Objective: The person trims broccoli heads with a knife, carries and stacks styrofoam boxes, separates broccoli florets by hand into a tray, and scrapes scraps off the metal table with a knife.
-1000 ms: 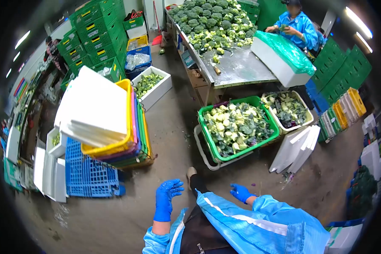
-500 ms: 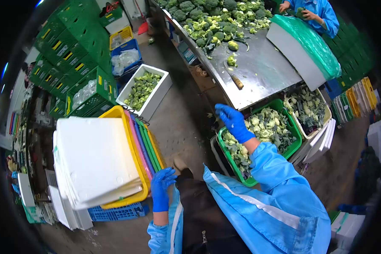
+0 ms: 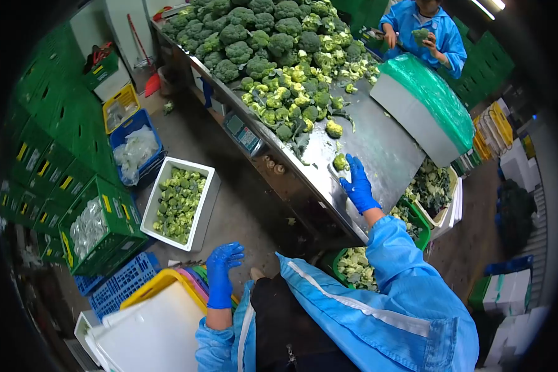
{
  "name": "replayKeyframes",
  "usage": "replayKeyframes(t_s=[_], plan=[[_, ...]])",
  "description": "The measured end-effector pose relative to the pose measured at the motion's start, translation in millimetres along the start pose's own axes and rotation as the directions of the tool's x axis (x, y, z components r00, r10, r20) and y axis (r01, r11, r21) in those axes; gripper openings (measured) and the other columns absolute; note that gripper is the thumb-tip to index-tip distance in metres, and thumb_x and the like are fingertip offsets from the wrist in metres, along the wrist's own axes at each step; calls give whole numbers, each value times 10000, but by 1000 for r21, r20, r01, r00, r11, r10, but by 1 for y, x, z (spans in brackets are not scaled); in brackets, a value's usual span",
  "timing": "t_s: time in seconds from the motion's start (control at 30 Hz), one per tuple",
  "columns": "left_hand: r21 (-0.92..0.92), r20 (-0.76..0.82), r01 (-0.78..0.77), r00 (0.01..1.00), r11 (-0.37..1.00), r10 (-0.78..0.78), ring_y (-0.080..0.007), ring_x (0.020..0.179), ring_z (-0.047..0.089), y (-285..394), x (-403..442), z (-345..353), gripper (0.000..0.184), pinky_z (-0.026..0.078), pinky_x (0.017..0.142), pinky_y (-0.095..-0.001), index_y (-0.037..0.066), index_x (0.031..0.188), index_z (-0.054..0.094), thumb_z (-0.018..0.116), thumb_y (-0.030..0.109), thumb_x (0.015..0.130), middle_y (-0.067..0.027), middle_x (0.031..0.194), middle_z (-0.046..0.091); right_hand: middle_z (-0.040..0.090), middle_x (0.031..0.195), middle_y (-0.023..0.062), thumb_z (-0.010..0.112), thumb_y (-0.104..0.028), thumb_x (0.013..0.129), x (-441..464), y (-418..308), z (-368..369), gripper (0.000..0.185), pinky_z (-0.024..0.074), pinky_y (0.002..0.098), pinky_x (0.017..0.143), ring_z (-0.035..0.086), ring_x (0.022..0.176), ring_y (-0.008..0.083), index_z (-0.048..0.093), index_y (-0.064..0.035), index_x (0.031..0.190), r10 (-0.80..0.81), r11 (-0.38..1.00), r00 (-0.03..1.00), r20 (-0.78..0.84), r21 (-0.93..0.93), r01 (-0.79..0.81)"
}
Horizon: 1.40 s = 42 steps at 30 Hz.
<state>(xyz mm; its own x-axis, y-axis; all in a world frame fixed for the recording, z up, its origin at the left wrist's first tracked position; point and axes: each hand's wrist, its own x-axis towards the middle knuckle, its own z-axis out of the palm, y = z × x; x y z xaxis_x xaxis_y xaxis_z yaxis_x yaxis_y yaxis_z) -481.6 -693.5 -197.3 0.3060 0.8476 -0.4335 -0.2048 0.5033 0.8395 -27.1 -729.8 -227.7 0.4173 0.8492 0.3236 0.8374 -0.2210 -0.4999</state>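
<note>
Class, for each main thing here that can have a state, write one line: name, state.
White foam box: open, filled with florets
Metal table: partly covered with broccoli
Blue crate: open, holding clear plastic
Green plastic sheet: draped
Left hand: raised, empty
Right hand: at table, grip unclear

Both hands (image 3: 359, 186) wear plain bright blue.

Site: vegetable-packing workroom. Evidence: metal table (image 3: 384, 139) at 12 o'clock, heaped with broccoli (image 3: 254, 37); 1 white foam box (image 3: 206, 208) of small green florets (image 3: 178, 204) at 9 o'clock; stacked green crates (image 3: 68, 105) at 10 o'clock; green bin (image 3: 423, 232) of trimmings (image 3: 356, 266) at 4 o'clock; 1 co-worker (image 3: 423, 31) in blue workwear at 1 o'clock.
</note>
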Motion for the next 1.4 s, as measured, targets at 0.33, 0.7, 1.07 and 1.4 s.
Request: replayKeyframes(t_s=[0.33, 0.7, 1.07, 1.4], plan=[[347, 47, -63, 998, 936, 49, -151, 973, 632, 87, 168, 20, 299, 476, 738, -273, 27, 1091, 639, 601, 233, 878, -84, 1011, 680, 576, 1237, 149, 684, -172, 762, 100, 50, 80, 424, 449, 404, 948, 552, 1100, 337, 617, -150, 1180, 389, 917, 913, 120, -140, -372], [629, 751, -774, 629, 75, 201, -404, 1401, 214, 154, 421, 205, 1253, 263, 1125, -428, 38, 1492, 138, 886, 195, 498, -197, 1541, 163, 141, 1552, 165, 846, -196, 644, 183, -32, 110, 1155, 153, 362, 1158, 145, 1436, 276, 90, -51, 1507, 354, 806, 918, 178, 440, -396], [504, 853, -835, 522, 220, 25, -389, 1320, 314, 133, 488, 229, 1297, 270, 1108, -431, 33, 1498, 70, 860, 102, 471, -176, 1514, 233, 120, 1560, 157, 849, -267, 650, 221, -60, 142, 1117, 168, 432, 1155, 40, 1446, 361, 153, -102, 1507, 370, 721, 913, 174, 566, -400], [382, 851, -726, 517, 572, 88, -294, 1386, 270, 118, 502, 235, 1157, 212, 1139, -399, 30, 1494, 174, 821, 124, 540, -141, 1527, 243, 232, 1499, 143, 907, -287, 563, 233, -52, 168, 1176, 220, 422, 1143, 227, 1397, 294, 196, -94, 1480, 423, 616, 903, 73, 708, -346]])
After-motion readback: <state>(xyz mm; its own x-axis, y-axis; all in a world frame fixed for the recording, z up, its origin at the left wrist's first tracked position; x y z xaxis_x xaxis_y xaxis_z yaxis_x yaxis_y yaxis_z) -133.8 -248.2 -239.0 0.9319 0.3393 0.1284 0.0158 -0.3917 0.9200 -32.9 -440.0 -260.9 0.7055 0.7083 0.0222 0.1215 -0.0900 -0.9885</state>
